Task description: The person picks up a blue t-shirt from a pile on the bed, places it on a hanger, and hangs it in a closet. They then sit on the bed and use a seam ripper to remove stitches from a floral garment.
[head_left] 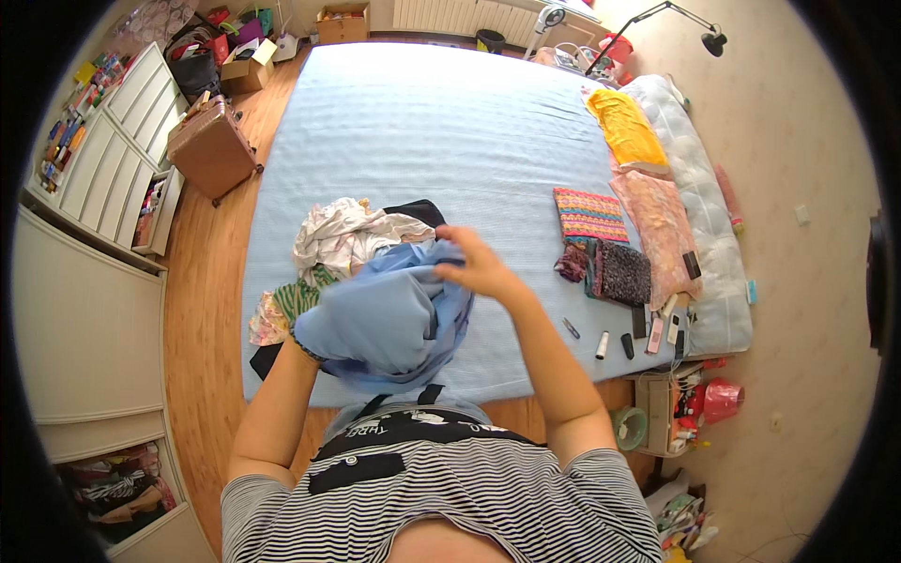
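A light blue garment (375, 314) hangs bunched in front of me over the near edge of the bed, partly smeared by motion. My left hand goes in under its cloth, so the fingers are hidden and only the wrist and forearm show. At the garment's right edge, my right hand (481, 267) has the fabric between thumb and fingers. Just behind lies a heap with a white patterned garment (338, 235) and a black cloth (418, 212). Green striped cloth (297, 298) and a pale floral piece (267, 321) stick out to the left.
The bed has a light blue cover (422, 122). Folded colourful textiles (591, 216), a dark folded garment (621, 272), pink pillow (657, 235) and yellow pillow (627, 127) lie right. Nail clippers (572, 327) and a white tube (602, 345) are near. A brown suitcase (214, 150) stands left.
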`<state>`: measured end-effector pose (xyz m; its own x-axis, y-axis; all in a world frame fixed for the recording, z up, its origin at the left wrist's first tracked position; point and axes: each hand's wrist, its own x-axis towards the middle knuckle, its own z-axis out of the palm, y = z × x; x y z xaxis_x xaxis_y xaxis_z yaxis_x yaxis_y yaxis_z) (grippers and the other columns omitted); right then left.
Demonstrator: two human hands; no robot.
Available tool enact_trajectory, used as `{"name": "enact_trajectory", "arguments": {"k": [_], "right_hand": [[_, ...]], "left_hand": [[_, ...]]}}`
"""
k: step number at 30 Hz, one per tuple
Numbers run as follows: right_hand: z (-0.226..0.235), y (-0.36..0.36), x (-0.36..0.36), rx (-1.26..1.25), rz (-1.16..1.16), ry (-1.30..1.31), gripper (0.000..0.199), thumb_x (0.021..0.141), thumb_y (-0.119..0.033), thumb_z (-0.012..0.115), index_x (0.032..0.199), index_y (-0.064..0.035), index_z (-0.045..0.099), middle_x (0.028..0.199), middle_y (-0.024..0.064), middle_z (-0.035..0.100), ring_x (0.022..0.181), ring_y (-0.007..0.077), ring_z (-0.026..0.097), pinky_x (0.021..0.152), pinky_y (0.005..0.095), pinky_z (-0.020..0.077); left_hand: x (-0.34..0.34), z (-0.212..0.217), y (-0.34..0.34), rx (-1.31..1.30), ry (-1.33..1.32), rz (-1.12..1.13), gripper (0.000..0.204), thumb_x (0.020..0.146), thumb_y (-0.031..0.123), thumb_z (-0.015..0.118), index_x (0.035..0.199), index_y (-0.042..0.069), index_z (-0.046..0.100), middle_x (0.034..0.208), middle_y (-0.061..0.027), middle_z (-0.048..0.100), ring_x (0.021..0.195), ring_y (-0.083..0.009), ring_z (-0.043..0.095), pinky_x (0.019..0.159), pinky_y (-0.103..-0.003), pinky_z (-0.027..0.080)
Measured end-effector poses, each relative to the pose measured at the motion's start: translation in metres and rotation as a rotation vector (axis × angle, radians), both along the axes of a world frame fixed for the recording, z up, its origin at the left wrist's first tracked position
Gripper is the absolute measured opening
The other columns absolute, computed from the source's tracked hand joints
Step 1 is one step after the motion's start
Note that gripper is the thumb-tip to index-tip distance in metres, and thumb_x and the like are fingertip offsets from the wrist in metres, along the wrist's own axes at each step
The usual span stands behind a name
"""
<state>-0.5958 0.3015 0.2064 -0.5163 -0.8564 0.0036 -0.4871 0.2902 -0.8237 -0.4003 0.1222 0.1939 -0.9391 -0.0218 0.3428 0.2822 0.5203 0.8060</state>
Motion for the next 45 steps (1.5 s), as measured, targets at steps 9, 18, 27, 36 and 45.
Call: {"name": "enact_trajectory", "arguments": {"k": [9, 18, 27, 36, 45], "right_hand": [[-0.081, 0.017, 0.054, 0.148, 0.03, -0.477, 0.031, 0.088, -0.014, 0.059, 0.114, 0.002, 0.056, 0.1, 0.0044, 0.064, 0.09, 0.0086, 0.057, 0.081, 0.027, 0.047], [0.054, 0.008, 0.036, -0.512, -0.074, -1.126, 0.036, 0.095, -0.026, 0.047, 0.106, 0.0068, 0.057, 0.099, 0.0122, 0.063, 0.088, 0.0155, 0.062, 0.078, 0.0278, 0.0506], [0.06, 0.005, 0.029, -0.526, -0.111, -1.126, 0.031, 0.094, -0.025, 0.051, 0.098, 0.0037, 0.061, 0.094, 0.0094, 0.064, 0.084, 0.0127, 0.06, 0.075, 0.0278, 0.049], [0.075, 0.025, 0.007, -0.702, -0.184, -1.115, 0.025, 0.093, -0.021, 0.051, 0.096, 0.0017, 0.061, 0.094, 0.0082, 0.065, 0.087, 0.0124, 0.06, 0.079, 0.027, 0.048], [0.094, 0.002, -0.011, -0.666, -0.18, -0.999, 0.027, 0.093, -0.024, 0.053, 0.093, 0.0015, 0.061, 0.088, 0.0071, 0.064, 0.078, 0.0122, 0.06, 0.072, 0.027, 0.0495]], "left_hand": [[0.013, 0.086, -0.033, 1.069, 0.285, 0.149, 0.047, 0.076, 0.032, 0.069, 0.113, 0.007, 0.055, 0.107, -0.0104, 0.06, 0.093, -0.0199, 0.059, 0.076, -0.032, 0.047], [-0.024, 0.019, -0.001, 1.369, -0.35, -0.514, 0.074, 0.078, 0.055, 0.061, 0.132, 0.008, 0.044, 0.121, -0.0133, 0.055, 0.105, -0.0258, 0.055, 0.085, -0.037, 0.045], [-0.038, -0.009, -0.005, 1.535, -0.292, -0.568, 0.081, 0.078, 0.068, 0.047, 0.126, 0.003, 0.046, 0.119, -0.0161, 0.053, 0.112, -0.0288, 0.05, 0.097, -0.042, 0.04], [-0.033, 0.057, -0.036, 1.14, 0.053, -0.039, 0.064, 0.09, 0.046, 0.049, 0.136, 0.003, 0.034, 0.133, -0.0156, 0.044, 0.121, -0.03, 0.045, 0.099, -0.049, 0.035], [-0.033, 0.029, 0.02, 1.167, -0.43, -0.428, 0.108, 0.069, 0.081, 0.042, 0.137, -0.003, 0.03, 0.132, -0.0131, 0.045, 0.119, -0.0186, 0.046, 0.098, -0.032, 0.039]]}}
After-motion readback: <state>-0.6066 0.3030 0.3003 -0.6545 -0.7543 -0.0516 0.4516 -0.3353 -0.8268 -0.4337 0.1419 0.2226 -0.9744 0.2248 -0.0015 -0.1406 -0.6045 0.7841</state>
